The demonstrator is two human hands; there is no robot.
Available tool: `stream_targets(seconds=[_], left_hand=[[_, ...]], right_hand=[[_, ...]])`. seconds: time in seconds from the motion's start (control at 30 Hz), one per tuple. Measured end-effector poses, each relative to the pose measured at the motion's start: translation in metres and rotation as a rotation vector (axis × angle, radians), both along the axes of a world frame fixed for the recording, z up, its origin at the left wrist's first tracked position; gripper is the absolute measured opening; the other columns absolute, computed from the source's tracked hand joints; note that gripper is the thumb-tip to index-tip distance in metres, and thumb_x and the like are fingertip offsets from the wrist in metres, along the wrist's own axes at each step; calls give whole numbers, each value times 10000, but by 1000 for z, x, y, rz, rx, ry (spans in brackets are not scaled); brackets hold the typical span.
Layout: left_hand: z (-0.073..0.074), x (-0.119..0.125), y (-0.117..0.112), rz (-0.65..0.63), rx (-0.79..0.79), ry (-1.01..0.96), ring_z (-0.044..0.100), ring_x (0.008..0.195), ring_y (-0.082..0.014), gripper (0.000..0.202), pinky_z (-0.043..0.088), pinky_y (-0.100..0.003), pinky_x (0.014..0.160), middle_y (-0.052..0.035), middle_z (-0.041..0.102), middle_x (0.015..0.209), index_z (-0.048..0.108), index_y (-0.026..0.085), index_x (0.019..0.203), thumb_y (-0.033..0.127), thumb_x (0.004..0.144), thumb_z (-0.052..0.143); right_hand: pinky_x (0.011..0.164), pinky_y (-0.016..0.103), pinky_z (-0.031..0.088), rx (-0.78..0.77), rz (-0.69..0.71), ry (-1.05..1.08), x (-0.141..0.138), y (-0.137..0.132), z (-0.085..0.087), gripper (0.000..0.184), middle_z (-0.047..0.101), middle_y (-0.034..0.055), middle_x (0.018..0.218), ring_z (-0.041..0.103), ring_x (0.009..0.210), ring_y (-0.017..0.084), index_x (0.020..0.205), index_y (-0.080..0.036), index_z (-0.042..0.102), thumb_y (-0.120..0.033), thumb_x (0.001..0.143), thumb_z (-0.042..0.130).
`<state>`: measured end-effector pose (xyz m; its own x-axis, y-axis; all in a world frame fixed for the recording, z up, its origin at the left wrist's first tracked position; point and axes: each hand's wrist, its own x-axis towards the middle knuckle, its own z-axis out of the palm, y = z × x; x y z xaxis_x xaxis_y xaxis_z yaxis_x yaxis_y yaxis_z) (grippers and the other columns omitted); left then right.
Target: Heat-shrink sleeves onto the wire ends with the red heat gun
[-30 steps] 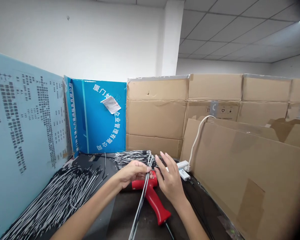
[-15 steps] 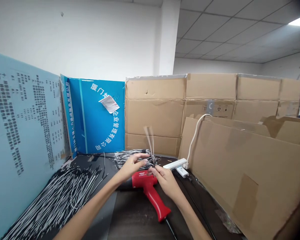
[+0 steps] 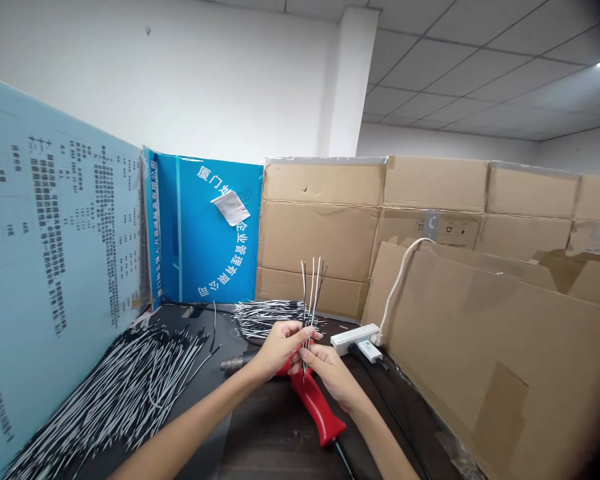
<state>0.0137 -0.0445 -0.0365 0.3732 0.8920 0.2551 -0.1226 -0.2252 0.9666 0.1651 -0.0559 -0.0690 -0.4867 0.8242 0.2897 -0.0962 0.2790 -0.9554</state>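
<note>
Several thin cables (image 3: 311,293) stand nearly upright, gathered between the hands above a red heat gun (image 3: 316,408) lying on the desk (image 3: 275,440). The left hand (image 3: 280,350) and right hand (image 3: 331,373) meet with fingers curled, pinching the cables low down, though the fingers probably hide part of the grip, so I cannot tell exactly how each hand shares the hold. The gun's metal nozzle (image 3: 235,363) points left toward a loose heap of cables (image 3: 120,393), with another heap (image 3: 270,317) just behind the hands. If that grip slackens, the thin strands could splay or slip onto the gun. If the gun is running, which the view cannot show, a hot nozzle could scorch nearby insulation, and a snagged cord could drag it.
</note>
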Motion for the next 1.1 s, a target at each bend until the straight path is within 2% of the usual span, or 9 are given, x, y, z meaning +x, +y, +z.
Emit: stream_targets(seconds=[0.1,0.17,0.23,0.43,0.7,0.8,0.93,1.0,1.1], left_hand=[[13,-5,-2,97,86,-64,694,753,-207,443,520,-291,700,-114,760,834,784,115,944,534,859,671],[23,-10,-1,136,95,-142,675,1008,-247,404,491,-312,899,-134,766,1019,790,125,930,509,852,694],[30,-16,1,128,26,-253,652,1092,-256,396,467,-322,957,-138,758,1075,777,129,942,505,836,718],[45,-34,6,147,-79,-464,671,1103,-236,368,475,-311,963,-141,751,1100,730,129,975,456,812,774],[47,-38,6,160,-71,-331,712,962,-220,401,490,-316,940,-137,777,959,721,122,956,499,821,751],[46,-32,1,125,-46,-304,705,1000,-239,410,472,-336,984,-145,774,988,738,117,926,507,801,765],[47,-23,-10,97,1,-247,680,1055,-254,401,455,-346,1006,-144,769,1013,770,115,943,495,812,755],[47,-19,-15,115,18,-177,681,1010,-241,409,481,-319,937,-139,767,1020,782,119,958,503,824,738],[45,-15,-19,124,-47,-104,674,754,-190,479,491,-270,669,-127,771,977,784,121,1008,556,815,720]], right_hand=[[876,404,497,-6,20,-38,-4,-5,-1,517,763,97,771,706,799,256,867,-133,758,-614,912,575],[880,403,492,13,45,-80,-7,-9,-2,484,776,97,786,712,819,262,884,-139,760,-581,930,567],[890,398,483,44,60,-135,-9,-13,-4,455,787,94,822,711,848,263,904,-152,764,-546,955,542],[851,363,477,111,67,-274,-16,-21,-8,442,803,76,845,705,835,250,921,-168,777,-527,964,524],[746,337,519,158,76,-307,-17,-20,-15,432,792,70,838,698,786,253,914,-175,791,-558,909,591],[813,405,546,173,36,-271,-8,-17,-6,441,779,85,948,704,915,306,1052,-192,770,-565,829,695],[914,470,529,197,-94,-88,-1,-13,13,538,739,132,1121,670,1078,321,1255,-209,676,-564,852,682],[908,456,532,203,-116,-15,-4,-13,22,495,743,120,1079,679,1035,302,1220,-213,687,-562,870,668],[848,411,540,200,-182,27,-15,-15,28,425,739,82,952,674,912,269,1069,-210,718,-586,912,594]])
